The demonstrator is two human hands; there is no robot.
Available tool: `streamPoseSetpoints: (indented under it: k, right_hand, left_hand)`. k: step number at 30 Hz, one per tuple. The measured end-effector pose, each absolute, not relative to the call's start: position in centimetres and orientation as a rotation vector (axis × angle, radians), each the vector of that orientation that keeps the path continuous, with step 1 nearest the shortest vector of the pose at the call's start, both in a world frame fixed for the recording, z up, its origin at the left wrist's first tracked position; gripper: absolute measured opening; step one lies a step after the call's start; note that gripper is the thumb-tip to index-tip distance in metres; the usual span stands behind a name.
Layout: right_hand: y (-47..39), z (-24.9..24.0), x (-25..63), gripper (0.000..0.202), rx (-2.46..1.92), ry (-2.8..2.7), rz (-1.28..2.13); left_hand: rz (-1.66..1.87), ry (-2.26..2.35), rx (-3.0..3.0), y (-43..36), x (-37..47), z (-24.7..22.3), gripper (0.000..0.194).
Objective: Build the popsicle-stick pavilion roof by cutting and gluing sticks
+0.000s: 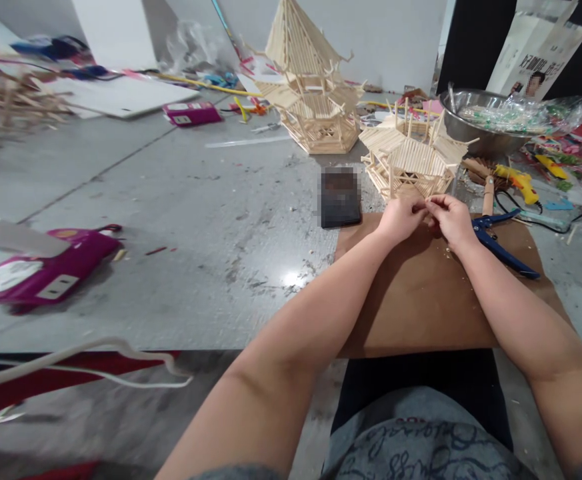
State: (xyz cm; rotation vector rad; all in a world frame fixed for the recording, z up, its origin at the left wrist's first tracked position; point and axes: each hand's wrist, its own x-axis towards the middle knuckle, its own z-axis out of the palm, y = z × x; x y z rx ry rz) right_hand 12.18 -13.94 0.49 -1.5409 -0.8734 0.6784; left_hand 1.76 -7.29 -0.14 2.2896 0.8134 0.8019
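Note:
Both hands meet over the far edge of a brown cardboard sheet (421, 300), close to the front of a partly roofed model pavilion (415, 160) made of thin wooden sticks. My left hand (403, 217) has its fingers pinched together, and my right hand (448, 217) pinches at the same spot, fingertips touching the left ones. Whatever lies between them is too small to make out. Blue-handled cutting pliers (503, 247) rest on the cardboard beside my right wrist. A dark phone-like block (341, 197), blurred over, lies left of my left hand.
A taller stick pagoda (315, 87) stands behind. At the right are a metal bowl (491, 113) with wrapped sticks, a yellow glue gun (521, 181) and its cable. Purple power strips (45, 270) lie at the left. The table's front edge runs near my body.

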Motion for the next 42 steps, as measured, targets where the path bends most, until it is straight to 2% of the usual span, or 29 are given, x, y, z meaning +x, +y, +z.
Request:
streamPoseSetpoints:
  k: [4,13,19,26,35,42]
  right_hand:
    - [-13.9,0.7,12.3,0.014,-1.491,-0.847,0.699]
    - [-13.9,0.8,12.3,0.021,-1.452,-0.796,0.756]
    - [-14.0,1.0,12.2,0.013,-1.406,-0.795,0.75]
    - [-13.9,1.0,12.1,0.012,-1.431,-0.833,0.701]
    - [-13.7,0.5,12.3,0.016,-1.436,-0.858,0.668]
    - [-13.9,0.6,12.1,0.023,-1.506,-0.838,0.687]
  left_hand:
    - [0.824,0.758,2.147,-7.2,2.0,-0.4,0.014]
    - [0.817,0.712,2.024,-7.1,1.9,-0.5,0.016]
    - [0.751,0.656,1.983,-7.2,1.7,-0.4,0.02]
    - [0.771,0.746,1.879,-7.3,1.8,-0.3,0.015]
    - [0.821,0.768,2.251,-7.0,1.6,-0.2,0.016]
    - [0.952,0.869,2.124,-6.2,1.5,-0.1,0.023]
